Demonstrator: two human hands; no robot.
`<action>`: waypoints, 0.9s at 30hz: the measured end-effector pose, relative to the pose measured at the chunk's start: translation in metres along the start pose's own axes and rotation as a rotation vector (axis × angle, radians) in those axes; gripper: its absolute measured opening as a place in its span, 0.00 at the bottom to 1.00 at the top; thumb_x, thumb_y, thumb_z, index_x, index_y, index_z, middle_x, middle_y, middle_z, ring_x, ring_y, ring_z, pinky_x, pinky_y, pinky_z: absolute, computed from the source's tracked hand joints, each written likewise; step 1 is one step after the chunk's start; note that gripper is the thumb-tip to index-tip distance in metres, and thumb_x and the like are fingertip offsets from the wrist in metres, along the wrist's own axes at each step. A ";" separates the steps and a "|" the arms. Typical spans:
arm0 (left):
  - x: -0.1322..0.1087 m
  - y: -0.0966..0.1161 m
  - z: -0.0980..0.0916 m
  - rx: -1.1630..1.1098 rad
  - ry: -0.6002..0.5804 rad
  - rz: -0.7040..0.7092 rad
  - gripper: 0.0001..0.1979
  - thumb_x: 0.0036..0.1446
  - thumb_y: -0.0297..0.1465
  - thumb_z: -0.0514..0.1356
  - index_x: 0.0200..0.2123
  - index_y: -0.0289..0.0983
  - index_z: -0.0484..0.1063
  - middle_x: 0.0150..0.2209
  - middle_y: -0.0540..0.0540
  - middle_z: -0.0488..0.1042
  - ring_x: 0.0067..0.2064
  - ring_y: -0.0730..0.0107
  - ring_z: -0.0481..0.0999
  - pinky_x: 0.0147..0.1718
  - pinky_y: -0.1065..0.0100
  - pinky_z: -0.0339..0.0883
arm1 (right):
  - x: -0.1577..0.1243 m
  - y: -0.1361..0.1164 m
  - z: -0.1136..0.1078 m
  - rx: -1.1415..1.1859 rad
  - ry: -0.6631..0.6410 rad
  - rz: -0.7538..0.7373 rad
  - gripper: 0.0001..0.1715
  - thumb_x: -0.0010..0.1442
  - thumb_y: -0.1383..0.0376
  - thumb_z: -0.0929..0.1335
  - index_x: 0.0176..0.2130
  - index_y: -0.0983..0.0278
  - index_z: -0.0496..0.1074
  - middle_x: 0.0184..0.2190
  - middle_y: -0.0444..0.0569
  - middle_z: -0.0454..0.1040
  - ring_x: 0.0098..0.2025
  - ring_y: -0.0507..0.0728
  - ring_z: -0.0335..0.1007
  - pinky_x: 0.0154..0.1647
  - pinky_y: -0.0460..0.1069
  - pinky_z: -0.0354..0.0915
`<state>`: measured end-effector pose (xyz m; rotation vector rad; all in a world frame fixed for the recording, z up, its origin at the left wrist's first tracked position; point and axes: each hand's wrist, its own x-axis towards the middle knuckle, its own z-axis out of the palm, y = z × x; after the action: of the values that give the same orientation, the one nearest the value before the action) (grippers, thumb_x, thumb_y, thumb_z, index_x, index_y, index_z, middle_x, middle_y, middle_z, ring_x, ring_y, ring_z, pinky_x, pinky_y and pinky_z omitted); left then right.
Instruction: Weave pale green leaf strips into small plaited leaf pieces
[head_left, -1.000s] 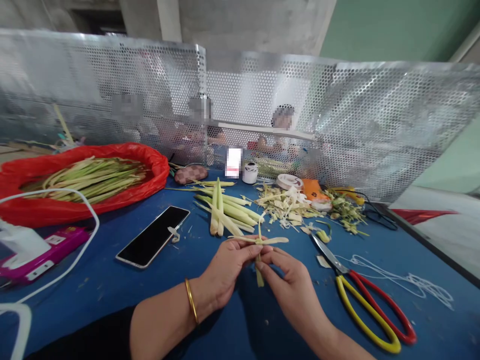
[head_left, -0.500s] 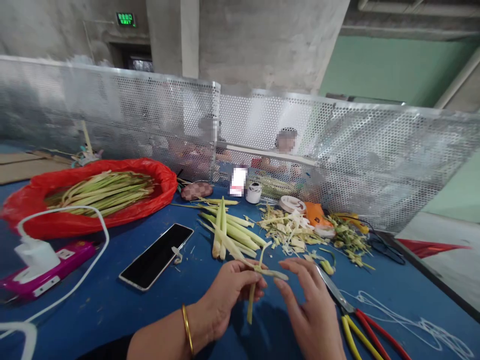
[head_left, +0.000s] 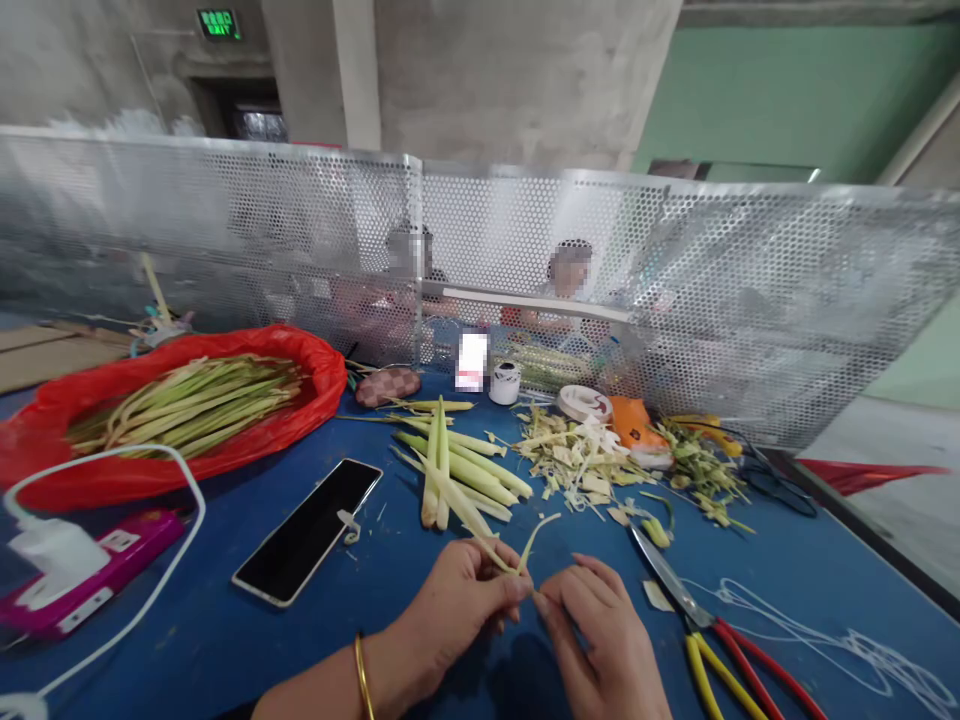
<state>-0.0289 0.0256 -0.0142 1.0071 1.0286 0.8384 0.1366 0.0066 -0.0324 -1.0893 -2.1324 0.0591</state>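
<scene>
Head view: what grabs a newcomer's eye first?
Likely the red plastic bag at left, with long greenish strips inside. Next, the scissors at right, one handle red, one yellow. Then, front and center, the left hand pinching a pale strip, the right hand close beside it.

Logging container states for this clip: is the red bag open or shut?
Open: the red bag gapes wide at the top, with plant strips visible inside.
</scene>
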 end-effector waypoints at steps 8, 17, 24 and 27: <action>0.002 0.008 -0.006 0.015 0.012 -0.047 0.13 0.40 0.37 0.68 0.25 0.35 0.71 0.16 0.53 0.67 0.20 0.76 0.63 0.20 0.74 0.57 | -0.002 -0.002 -0.004 0.096 -0.035 0.087 0.11 0.63 0.69 0.62 0.28 0.60 0.64 0.23 0.42 0.70 0.26 0.53 0.69 0.47 0.52 0.65; 0.002 0.011 -0.006 -0.139 -0.088 -0.137 0.24 0.48 0.49 0.63 0.33 0.31 0.77 0.21 0.49 0.70 0.21 0.77 0.65 0.24 0.73 0.60 | 0.000 -0.003 -0.001 0.191 -0.012 0.217 0.14 0.65 0.65 0.61 0.27 0.59 0.66 0.24 0.41 0.73 0.29 0.54 0.71 0.49 0.53 0.63; 0.001 0.006 -0.005 -0.002 -0.062 -0.090 0.13 0.45 0.33 0.65 0.36 0.33 0.74 0.21 0.51 0.72 0.20 0.78 0.67 0.22 0.75 0.59 | -0.001 -0.002 0.000 0.174 -0.055 0.218 0.13 0.66 0.64 0.61 0.30 0.59 0.68 0.26 0.43 0.75 0.30 0.55 0.72 0.54 0.56 0.60; 0.002 0.007 -0.003 0.049 -0.029 -0.056 0.11 0.46 0.31 0.63 0.35 0.33 0.72 0.22 0.49 0.75 0.18 0.78 0.66 0.20 0.74 0.60 | 0.000 -0.003 -0.001 0.157 -0.068 0.193 0.14 0.66 0.65 0.60 0.29 0.59 0.67 0.25 0.44 0.75 0.30 0.54 0.71 0.52 0.55 0.62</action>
<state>-0.0315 0.0302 -0.0087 1.0247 1.0519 0.7540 0.1355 0.0042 -0.0308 -1.2097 -2.0372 0.3531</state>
